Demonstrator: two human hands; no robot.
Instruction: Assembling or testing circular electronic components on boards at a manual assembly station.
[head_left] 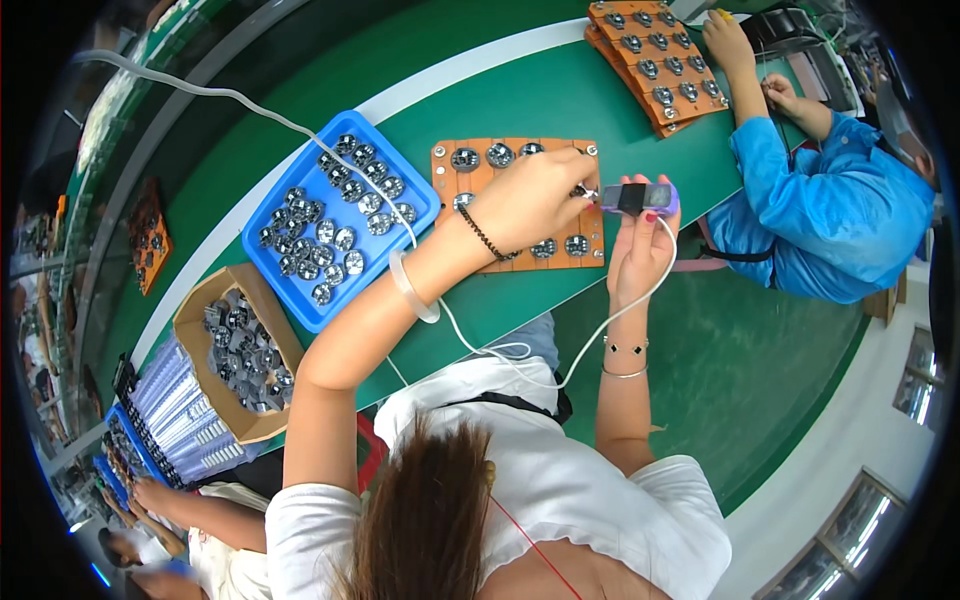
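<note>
My left hand reaches over an orange board that carries round metal parts in rows. Its fingers are pinched around a small shiny metal piece, mostly hidden by the fingertips. Close beside it, my right hand is closed on a purple handheld device with a grey face and a black band. The metal piece is at the device's left end; whether they touch I cannot tell. A white cable loops down from the device. My left hand and wrist cover part of the board.
Left of the board, a blue tray holds many round metal parts, with a cardboard box of similar parts nearer. Stacked orange boards stand at the far right. A co-worker in blue sits right; another person's arm shows lower left.
</note>
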